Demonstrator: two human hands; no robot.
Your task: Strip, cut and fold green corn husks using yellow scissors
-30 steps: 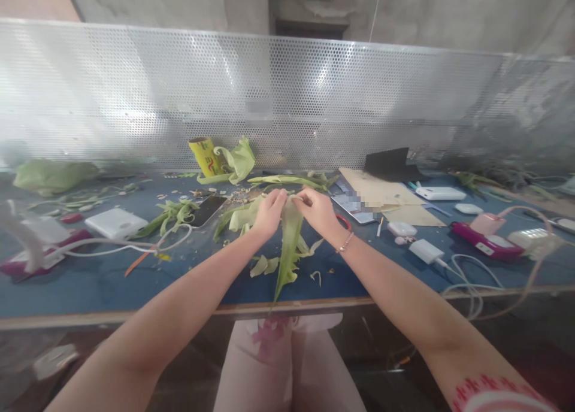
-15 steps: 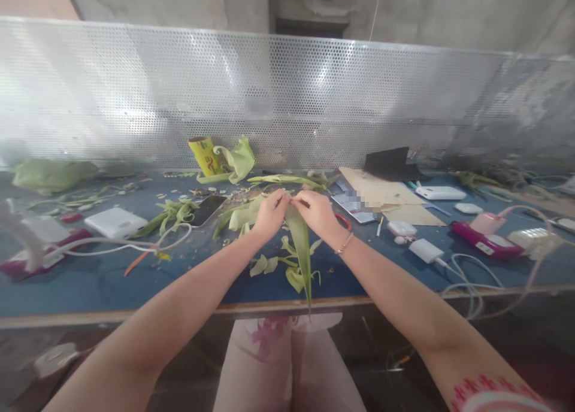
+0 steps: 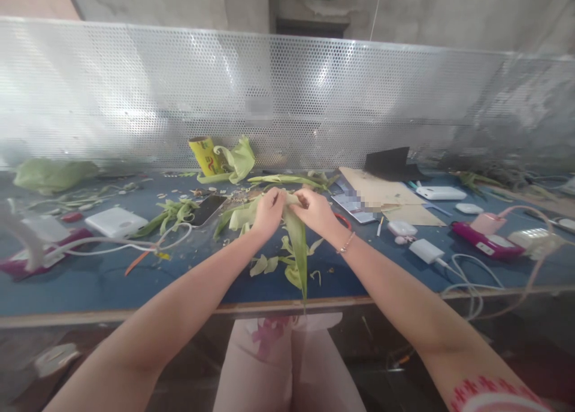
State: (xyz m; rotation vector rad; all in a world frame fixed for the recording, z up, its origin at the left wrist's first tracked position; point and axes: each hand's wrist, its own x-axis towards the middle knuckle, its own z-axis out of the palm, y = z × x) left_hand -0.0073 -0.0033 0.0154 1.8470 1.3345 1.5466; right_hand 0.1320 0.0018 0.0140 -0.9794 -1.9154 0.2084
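Our left hand (image 3: 269, 213) and right hand (image 3: 313, 211) both have a narrow grip on the upper end of a long green leaf (image 3: 296, 241), fingertips nearly meeting, with the right thumb laid across it; the exact contact is too small to make out. The leaf hangs toward us between our wrists, and its tip reaches past the near edge of the counter (image 3: 202, 286). If we pull unevenly, it could tear along its length rather than where we pinch, since such blades tend to split along the grain. If either grip loosens, the overhanging tip could drag it off the near edge. Pale green scraps (image 3: 265, 264) lie close beneath it and could be swept along if the tip swings. Farther left, a dark phone (image 3: 209, 210) lies among leafy bits, and a careless sideways move of our left hand might knock it.
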